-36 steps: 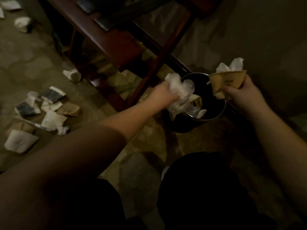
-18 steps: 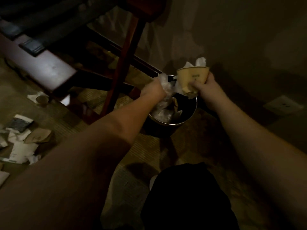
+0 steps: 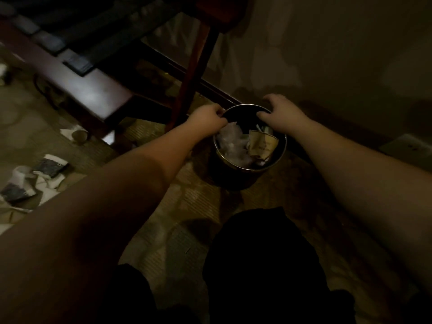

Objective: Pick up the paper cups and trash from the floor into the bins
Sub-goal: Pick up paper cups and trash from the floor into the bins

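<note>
A round metal bin (image 3: 281, 157) stands on the carpet by the wall. Inside it lie crumpled clear plastic (image 3: 230, 142) and a crushed brown paper cup (image 3: 263, 143). My left hand (image 3: 207, 120) hovers at the bin's left rim, fingers loosely curled just above the plastic and gripping nothing I can make out. My right hand (image 3: 281, 113) reaches over the far rim with relaxed fingers, holding nothing. On the floor at the left are more litter: a small paper cup (image 3: 79, 135), a dark cup sleeve (image 3: 50, 167) and white crumpled paper (image 3: 21, 176).
A dark wooden bench (image 3: 93, 97) with a red-brown leg (image 3: 190, 73) stands left of the bin. The wall (image 3: 327, 54) rises behind it, with a wall outlet (image 3: 411, 146) low on the right. My dark-clad knees (image 3: 257, 265) fill the bottom.
Both hands let go over the bin: the plastic left my left hand and the brown cup with tissue left my right. Both now lie inside. The view moved closer.
</note>
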